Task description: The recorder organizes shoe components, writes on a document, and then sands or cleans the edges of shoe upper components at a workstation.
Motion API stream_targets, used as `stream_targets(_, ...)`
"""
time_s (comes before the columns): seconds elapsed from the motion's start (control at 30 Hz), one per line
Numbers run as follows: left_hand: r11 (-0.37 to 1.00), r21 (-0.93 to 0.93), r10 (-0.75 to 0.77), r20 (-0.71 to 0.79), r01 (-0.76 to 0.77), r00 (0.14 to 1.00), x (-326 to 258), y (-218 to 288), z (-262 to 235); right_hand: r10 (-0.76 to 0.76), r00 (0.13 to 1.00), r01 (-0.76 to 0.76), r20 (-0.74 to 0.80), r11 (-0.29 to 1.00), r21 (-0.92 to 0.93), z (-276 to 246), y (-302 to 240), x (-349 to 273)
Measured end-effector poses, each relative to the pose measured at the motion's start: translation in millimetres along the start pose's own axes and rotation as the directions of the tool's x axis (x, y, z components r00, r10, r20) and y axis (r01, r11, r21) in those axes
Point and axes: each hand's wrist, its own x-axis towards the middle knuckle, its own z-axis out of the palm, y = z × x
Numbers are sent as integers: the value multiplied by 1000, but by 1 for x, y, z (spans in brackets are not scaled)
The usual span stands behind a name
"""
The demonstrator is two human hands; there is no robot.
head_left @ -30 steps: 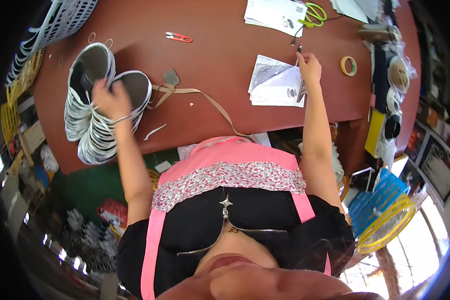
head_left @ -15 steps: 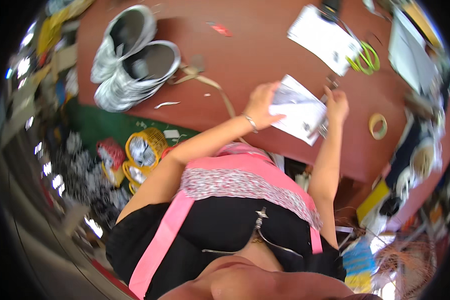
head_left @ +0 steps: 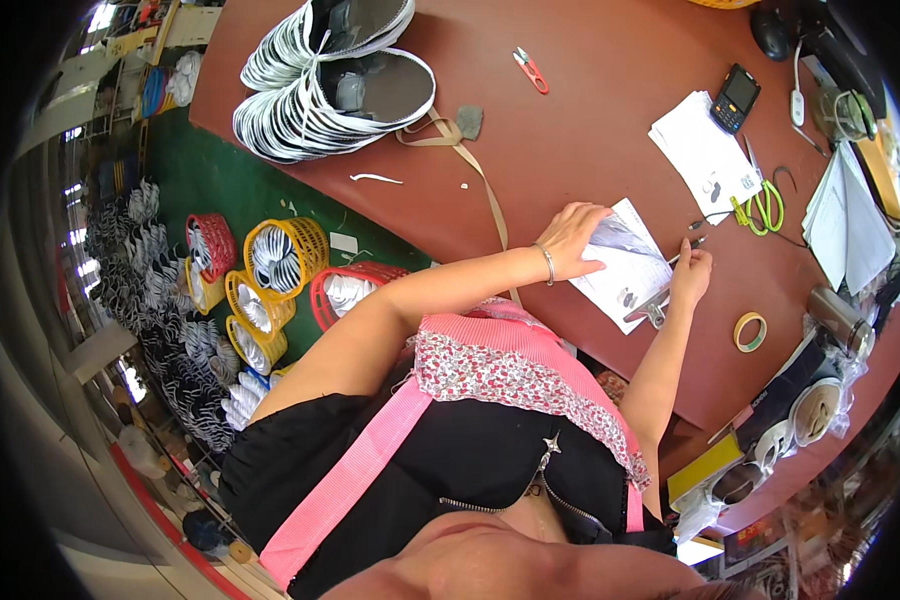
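Head view, work surface: a reddish-brown table [head_left: 590, 130] fills the upper part of the picture, its near edge running from upper left down to lower right.
Left hand: the left hand [head_left: 578, 240] lies flat with fingers spread wide, pressing on the left part of a paper sheet [head_left: 635, 270]; it grips nothing.
Right hand: the right hand [head_left: 692, 275] rests at the sheet's right edge, fingers closed narrowly around a thin pen [head_left: 682, 255] whose tip points up and to the right.
Paper sheet: white, printed, lying on the table near the person's edge, between the two hands.
Metal clip: a small silver clip [head_left: 654, 312] sits at the sheet's lower right corner, just below the right hand.
Strap: a tan strap [head_left: 480, 175] runs from the shoe pieces down across the table, passing just left of the left hand.
Shoe pieces: stacked grey and white shoe pieces [head_left: 330, 80] lie at the far left of the table, well apart from the hands.
Right-side items: a white paper stack [head_left: 700, 150], green-handled scissors [head_left: 760, 205] and a black phone [head_left: 735, 95] lie beyond the sheet; a tape roll [head_left: 751, 331] lies right of the right hand.
Red snips: small red snips [head_left: 530, 68] lie far up the table.
Floor: yellow and red baskets [head_left: 280, 260] stand left of the table.
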Motion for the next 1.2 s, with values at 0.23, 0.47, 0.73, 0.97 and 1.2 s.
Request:
stream_targets(0.23,999,-8,-47,25,47,999,-5,-11,8,-46,999,45,-27,998,-32,5,9,4)
stream_targets(0.47,1000,-27,-12,-13,12,1000,-6,-8,9,-37,999,36,-27,999,-36,2,1,4)
stream_targets(0.73,997,58,53,-39,-50,998,-16,5,9,-73,995,73,-66,997,-12,-2,12,1)
stream_targets(0.97,996,63,59,-21,-58,998,-25,11,2,33,999,-32,-33,998,48,6,-3,-2)
stream_targets(1.2,998,35,56,4,-56,998,-14,13,5,58,998,-58,-3,996,70,-6,-7,-7)
